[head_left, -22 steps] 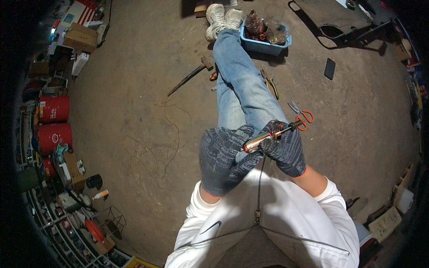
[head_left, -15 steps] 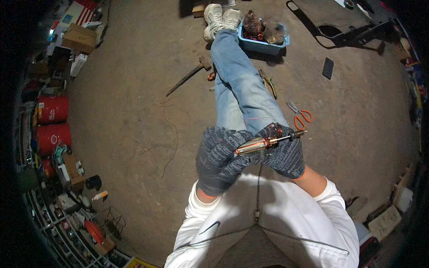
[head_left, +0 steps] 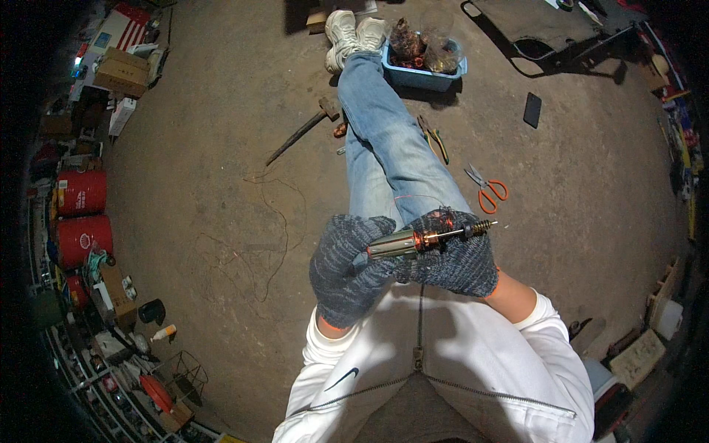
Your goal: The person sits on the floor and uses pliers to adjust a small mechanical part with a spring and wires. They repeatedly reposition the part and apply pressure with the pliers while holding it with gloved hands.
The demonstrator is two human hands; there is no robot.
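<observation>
A motor armature (head_left: 396, 244) with a metal core, orange-copper windings and a thin shaft lies across my lap. My left hand (head_left: 346, 260), in a dark grey knit glove, is closed around its core end. The gloved right hand (head_left: 459, 260) is closed beneath the winding and shaft side, and the shaft's tip pokes out past it. Some fingertips are hidden under the part. A thin copper wire (head_left: 417, 197) loops up from the winding over my jeans. To the right of my knee lie orange-handled scissors (head_left: 487, 190) and pliers (head_left: 433, 139) with green-yellow handles.
A blue bin (head_left: 425, 79) with copper scrap stands by my shoes. A hammer (head_left: 301, 133) and loose wire (head_left: 284, 214) lie on the floor at left, a black phone (head_left: 532, 111) at right. Red drums (head_left: 83, 241) and shelving (head_left: 96, 376) line the left side.
The whole view has shifted slightly left. The armature sits a little more level, still in both hands. Tools on the floor keep their places relative to one another.
</observation>
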